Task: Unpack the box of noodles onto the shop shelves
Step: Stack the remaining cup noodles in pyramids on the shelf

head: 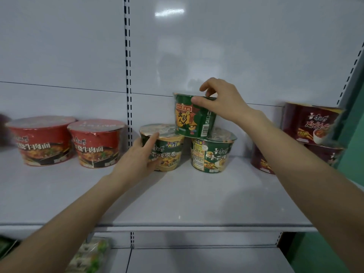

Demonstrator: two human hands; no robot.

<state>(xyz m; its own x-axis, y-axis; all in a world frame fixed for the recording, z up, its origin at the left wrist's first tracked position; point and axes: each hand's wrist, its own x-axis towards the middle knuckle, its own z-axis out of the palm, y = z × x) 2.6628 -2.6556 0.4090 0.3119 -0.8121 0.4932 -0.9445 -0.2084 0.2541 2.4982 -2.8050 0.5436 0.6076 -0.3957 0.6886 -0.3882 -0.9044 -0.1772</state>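
On the white shelf (197, 194) I see red bowls (96, 143) at nine o'clock and stacked maroon bowls (311, 125) at three, flanking my work. My left hand (137, 160) curls round the left bowl (169, 150), a green one. My right hand (220, 101) pinches the rim of the top bowl (192, 119), which straddles the left bowl and the right bowl (212, 152). All are tapered, glossy, film-wrapped tubs.

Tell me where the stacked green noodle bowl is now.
In the head view, the top green bowl sits right of centre, atop the lower-left green bowl and lower-right green bowl, gripped by the right hand.
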